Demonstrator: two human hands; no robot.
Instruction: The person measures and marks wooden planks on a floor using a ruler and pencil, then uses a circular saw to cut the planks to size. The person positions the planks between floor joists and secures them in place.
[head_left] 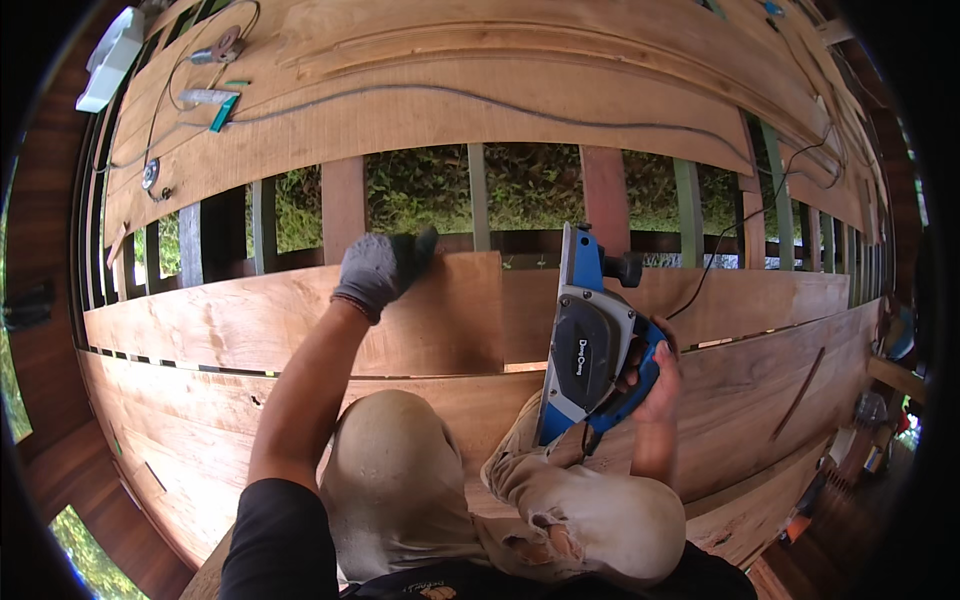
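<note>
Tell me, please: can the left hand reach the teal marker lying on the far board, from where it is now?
Probably not. The left hand, in a grey glove, rests on the near plank's far edge, while the teal marker lies on the far board, past an open gap with bare joists. The arm already looks stretched.

The board [300,310] under the left hand [378,268] is bare, pale wood with a smooth, matt face and faint grain. That hand wears a grey knitted cloth glove, darker at the fingertips. Right of the board, the planer [592,345] in the right hand [655,375] has a glossy blue plastic body and a grey matt side cover. The trousers [400,480] nearer the person than the board are dusty, frayed beige cloth.
</note>
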